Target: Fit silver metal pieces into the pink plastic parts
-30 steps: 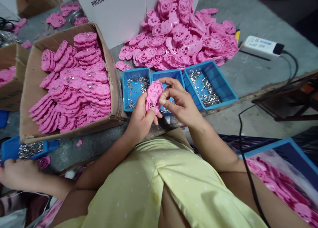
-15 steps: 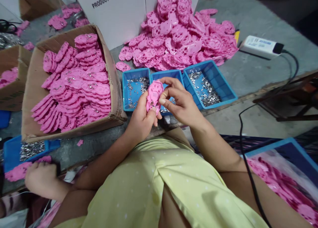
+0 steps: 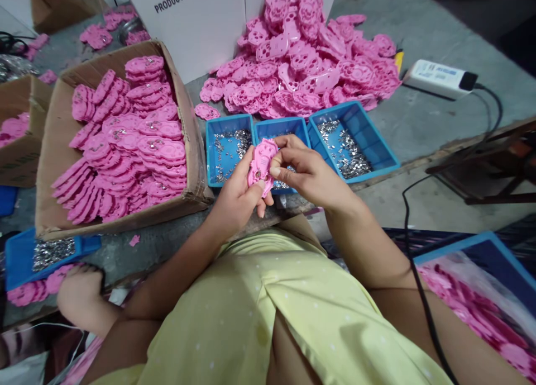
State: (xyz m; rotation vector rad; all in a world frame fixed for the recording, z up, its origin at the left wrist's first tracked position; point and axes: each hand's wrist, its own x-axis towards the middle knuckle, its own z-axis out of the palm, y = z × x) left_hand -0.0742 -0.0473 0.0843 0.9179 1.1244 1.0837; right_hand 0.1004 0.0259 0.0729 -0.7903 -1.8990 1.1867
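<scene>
A pink plastic piece (image 3: 262, 160) with a shaped edge is held in front of the blue bins. My left hand (image 3: 239, 195) grips its lower left side, thumb on its face near a small metal bit. Against its right edge, my right hand (image 3: 307, 170) has thumb and forefinger pinched together; whatever lies between those fingertips is too small to make out. Behind the hands is the middle blue bin (image 3: 281, 127) of small metal parts, flanked by a left blue bin (image 3: 229, 121) and a right blue bin (image 3: 379, 167).
A carton (image 3: 196, 167) of stacked pink pieces stands at left. A large heap of pink pieces (image 3: 310, 55) lies behind the bins, beside a white device (image 3: 438, 79) with a black cable. Another person's hand (image 3: 79, 295) is at lower left, near a blue tray (image 3: 20, 256).
My hands and the pink piece have shifted slightly right and down. At lower left, the other person's hand has moved a little to the right.
</scene>
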